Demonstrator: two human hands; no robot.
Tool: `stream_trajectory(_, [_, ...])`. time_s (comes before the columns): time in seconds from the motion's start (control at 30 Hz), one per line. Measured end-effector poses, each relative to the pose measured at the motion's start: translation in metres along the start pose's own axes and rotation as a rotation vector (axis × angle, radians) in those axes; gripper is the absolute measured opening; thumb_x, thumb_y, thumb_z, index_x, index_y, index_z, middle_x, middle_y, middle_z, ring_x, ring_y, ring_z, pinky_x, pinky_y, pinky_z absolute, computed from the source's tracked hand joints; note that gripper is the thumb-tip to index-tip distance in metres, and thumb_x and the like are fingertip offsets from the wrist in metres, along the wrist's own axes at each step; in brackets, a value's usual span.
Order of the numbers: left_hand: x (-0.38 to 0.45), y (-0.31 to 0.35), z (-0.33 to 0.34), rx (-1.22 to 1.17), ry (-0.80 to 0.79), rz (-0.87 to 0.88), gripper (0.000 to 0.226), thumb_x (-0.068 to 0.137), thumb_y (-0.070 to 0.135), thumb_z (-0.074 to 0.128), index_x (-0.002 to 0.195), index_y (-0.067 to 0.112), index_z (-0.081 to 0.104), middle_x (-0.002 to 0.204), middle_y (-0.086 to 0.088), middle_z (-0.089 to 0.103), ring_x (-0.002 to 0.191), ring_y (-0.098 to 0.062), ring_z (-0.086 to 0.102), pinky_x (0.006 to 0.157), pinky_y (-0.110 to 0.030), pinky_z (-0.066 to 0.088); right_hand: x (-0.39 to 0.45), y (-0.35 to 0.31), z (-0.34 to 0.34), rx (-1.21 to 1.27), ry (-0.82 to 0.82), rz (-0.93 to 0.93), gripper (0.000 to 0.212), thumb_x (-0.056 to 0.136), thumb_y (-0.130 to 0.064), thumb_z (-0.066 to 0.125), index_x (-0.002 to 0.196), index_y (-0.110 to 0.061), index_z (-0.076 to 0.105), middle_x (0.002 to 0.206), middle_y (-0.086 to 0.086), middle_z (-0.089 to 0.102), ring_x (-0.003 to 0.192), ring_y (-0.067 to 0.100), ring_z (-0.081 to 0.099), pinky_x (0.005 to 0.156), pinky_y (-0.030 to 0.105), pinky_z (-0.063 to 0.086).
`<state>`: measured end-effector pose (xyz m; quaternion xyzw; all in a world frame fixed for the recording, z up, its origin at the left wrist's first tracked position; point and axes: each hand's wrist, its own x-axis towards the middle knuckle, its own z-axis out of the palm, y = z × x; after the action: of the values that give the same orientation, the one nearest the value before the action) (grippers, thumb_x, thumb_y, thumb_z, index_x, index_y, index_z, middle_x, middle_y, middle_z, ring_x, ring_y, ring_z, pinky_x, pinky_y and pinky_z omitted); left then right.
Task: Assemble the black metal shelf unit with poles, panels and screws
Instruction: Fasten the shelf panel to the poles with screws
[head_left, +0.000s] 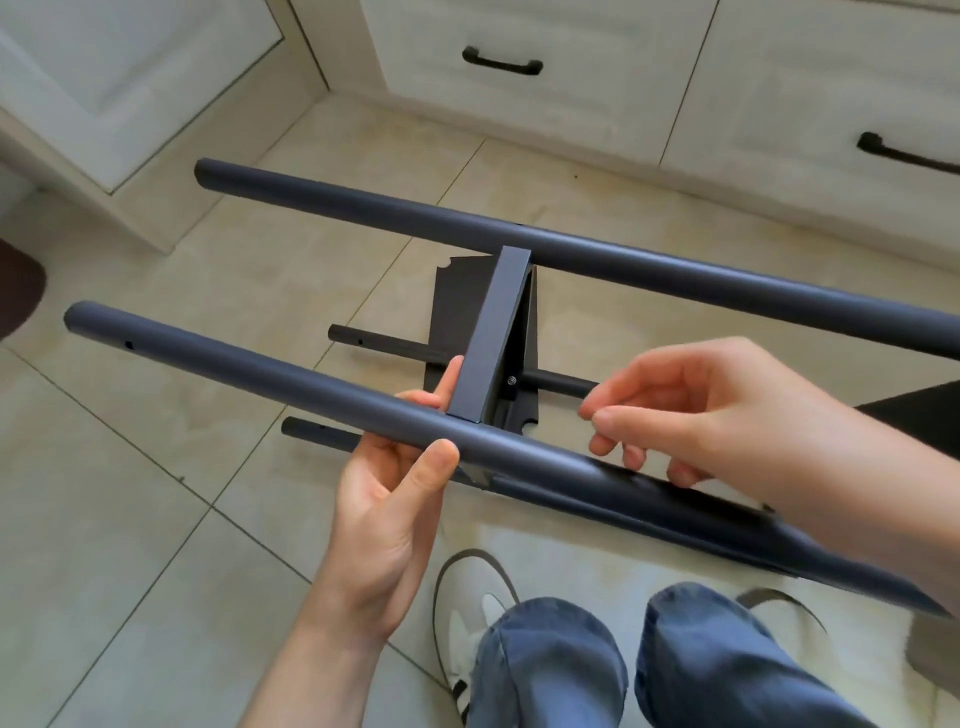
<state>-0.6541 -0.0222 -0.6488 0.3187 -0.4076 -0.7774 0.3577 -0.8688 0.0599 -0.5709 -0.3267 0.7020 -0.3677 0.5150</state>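
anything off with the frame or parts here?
Nothing stands out. The panel sits squarely between the near pole and far pole; the left hand grips the near pole, the right hand hovers beside it. No visible dents or loose parts.

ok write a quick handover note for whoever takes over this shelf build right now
Left hand grips the near pole where the panel meets it.
Right hand hovers beside the panel, fingertips pinched; whether it holds a screw is unclear.
Done: the panel spans the near pole and far pole; lower poles already joined, one screw visible.
Left: the remaining panels and screws, then stand it up.
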Motion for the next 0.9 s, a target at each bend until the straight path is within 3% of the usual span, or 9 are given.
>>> stream_trajectory(0.13, [-0.009,-0.004,-0.002,0.026,0.084,0.017,0.045,0.074,0.031,0.089,0.113,0.020,0.070,0.121,-0.007,0.069,0.118,-0.022,0.064,0.106,-0.030,0.048,0.019,-0.005,0.017,-0.012,-0.068,-0.013,0.009,0.087,-0.018,0.070,0.080,-0.019,0.075,0.071,-0.003,0.075,0.060,0.003,0.065,0.050,0.014,0.048])
stream_trajectory(0.27, [-0.014,-0.010,0.000,0.052,0.121,0.024,0.047,0.079,0.023,0.073,0.121,0.009,0.058,0.124,-0.013,0.066,0.123,-0.029,0.061,0.112,-0.034,0.044,0.034,-0.002,0.030,0.024,-0.102,0.038,0.008,0.089,-0.021,0.071,0.084,-0.020,0.078,0.075,-0.004,0.076,0.063,0.002,0.067,0.054,0.014,0.051])
stream_trajectory(0.4, [-0.016,-0.011,-0.001,0.064,0.100,0.038,0.043,0.080,0.027,0.082,0.116,0.015,0.062,0.123,-0.011,0.066,0.119,-0.027,0.063,0.103,-0.030,0.048,0.046,0.000,0.039,0.094,-0.172,0.122,0.008,0.090,-0.017,0.071,0.086,-0.016,0.079,0.079,0.002,0.077,0.067,0.009,0.068,0.063,0.020,0.058])
stream_trajectory(0.57, [-0.020,-0.012,-0.006,0.076,0.093,0.065,0.042,0.074,0.043,0.087,0.109,0.028,0.072,0.115,-0.002,0.071,0.109,-0.018,0.067,0.095,-0.025,0.051,0.059,-0.001,0.050,0.146,-0.305,0.174,0.014,0.089,-0.012,0.071,0.076,-0.015,0.075,0.079,0.006,0.075,0.068,0.011,0.066,0.062,0.021,0.056])
stream_trajectory(0.73, [-0.032,-0.016,-0.021,0.103,0.098,0.052,0.040,0.076,0.043,0.086,0.111,0.030,0.070,0.124,-0.005,0.068,0.115,-0.025,0.064,0.100,-0.035,0.050,0.058,0.014,0.066,0.224,-0.428,0.183,0.028,0.087,-0.010,0.073,0.061,-0.021,0.072,0.070,-0.002,0.071,0.062,0.006,0.063,0.060,0.020,0.052])
stream_trajectory(0.9, [-0.042,-0.017,-0.030,0.098,0.165,0.005,0.050,0.068,0.046,0.090,0.109,0.024,0.070,0.109,0.000,0.073,0.107,-0.019,0.067,0.098,-0.031,0.051,0.052,0.026,0.079,0.241,-0.410,0.163,0.023,0.085,-0.011,0.073,0.065,-0.022,0.071,0.077,-0.001,0.072,0.066,0.006,0.065,0.063,0.021,0.052])
